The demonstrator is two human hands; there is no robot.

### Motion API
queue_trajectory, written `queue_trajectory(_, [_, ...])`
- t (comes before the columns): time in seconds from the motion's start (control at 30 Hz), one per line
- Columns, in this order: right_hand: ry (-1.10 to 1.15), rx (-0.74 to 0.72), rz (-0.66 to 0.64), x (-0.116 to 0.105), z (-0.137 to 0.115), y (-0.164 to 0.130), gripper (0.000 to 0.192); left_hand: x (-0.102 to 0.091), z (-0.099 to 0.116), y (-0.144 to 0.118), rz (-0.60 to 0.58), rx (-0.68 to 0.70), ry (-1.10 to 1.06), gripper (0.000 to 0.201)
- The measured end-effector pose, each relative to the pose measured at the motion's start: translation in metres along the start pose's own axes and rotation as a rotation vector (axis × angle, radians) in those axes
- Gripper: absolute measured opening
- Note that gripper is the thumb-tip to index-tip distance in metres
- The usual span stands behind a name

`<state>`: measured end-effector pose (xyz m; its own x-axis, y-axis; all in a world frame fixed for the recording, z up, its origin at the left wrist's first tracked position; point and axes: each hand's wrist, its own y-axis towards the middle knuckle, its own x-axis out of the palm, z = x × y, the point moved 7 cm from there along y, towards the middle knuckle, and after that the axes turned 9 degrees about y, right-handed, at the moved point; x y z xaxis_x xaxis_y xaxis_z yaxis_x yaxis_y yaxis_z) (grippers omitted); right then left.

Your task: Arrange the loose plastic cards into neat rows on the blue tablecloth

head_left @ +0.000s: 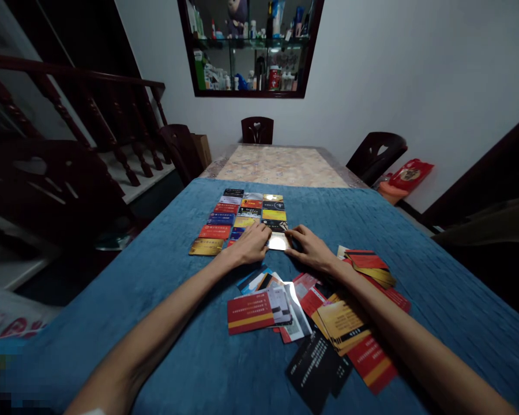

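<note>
Both hands sit at frame centre, left hand (251,243) and right hand (308,246) with fingers loosely curled, fingertips pressing the shiny card (278,241) at the grid (242,219) bottom edge; sliding it risks nudging neighbouring cards out of line.

A teal-blue ribbed cloth (415,242) covers the near table (281,167), whose bare far end shows a beige marbled pattern. The grid of cards (242,216) mixes red, blue, yellow, orange, black and gold. A shiny silver card (278,242) glints at its near edge. The loose pile (324,311) is red with yellow stripes, gold, white and black.
</note>
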<state>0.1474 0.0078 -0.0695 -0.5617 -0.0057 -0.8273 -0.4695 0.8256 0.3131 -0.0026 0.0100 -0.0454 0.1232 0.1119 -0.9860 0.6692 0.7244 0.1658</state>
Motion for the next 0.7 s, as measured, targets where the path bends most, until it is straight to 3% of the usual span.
queue_trajectory(0.27, [-0.002, 0.042, -0.008, 0.0028, 0.0038, -0.0001, 0.045, 0.0022, 0.0022, -0.0023, -0.052, -0.005, 0.059, 0.018])
queue_trajectory(0.7, [-0.021, 0.039, -0.004, 0.0043, 0.005, 0.0015, 0.029, 0.0042, 0.0012, -0.0019, -0.028, -0.013, 0.066, 0.018])
